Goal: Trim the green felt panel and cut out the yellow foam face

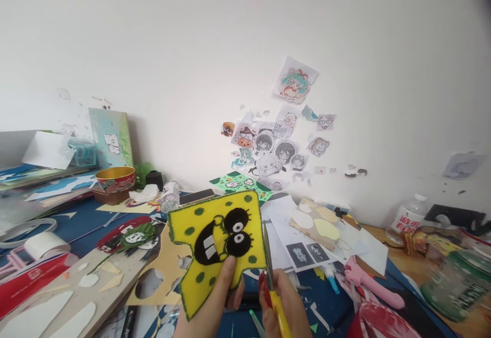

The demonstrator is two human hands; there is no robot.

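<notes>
- Head view: the left hand (pixel 220 297) holds up a yellow felt piece (pixel 218 241) with green dots and a black cartoon face, thumb pressed on its front near the lower edge, fingers clenched on it from behind. The piece is off the tabletop (pixel 88 220), above the near edge, tilted to the left.
- The right hand (pixel 282 297) grips scissors (pixel 274 287) with red and yellow handles, fingers closed through the loops; the blades run up along the right edge of the felt piece, touching or just beside it, and whether they are parted cannot be told.
- To cut well here, I judge, the felt should be kept taut near the blades, the cut should follow just outside the green border, and the left hand should turn the piece rather than the scissors twisting.
- Around them: a wooden board (pixel 57 297) with white cut-outs at the near left corner, a roll of tape (pixel 44 245) at the left edge, a bowl (pixel 115 178) towards the back, printed pictures (pixel 307 251) to the right, a plastic bottle (pixel 406 219) by the wall, and stickers (pixel 276 149) on the wall.
</notes>
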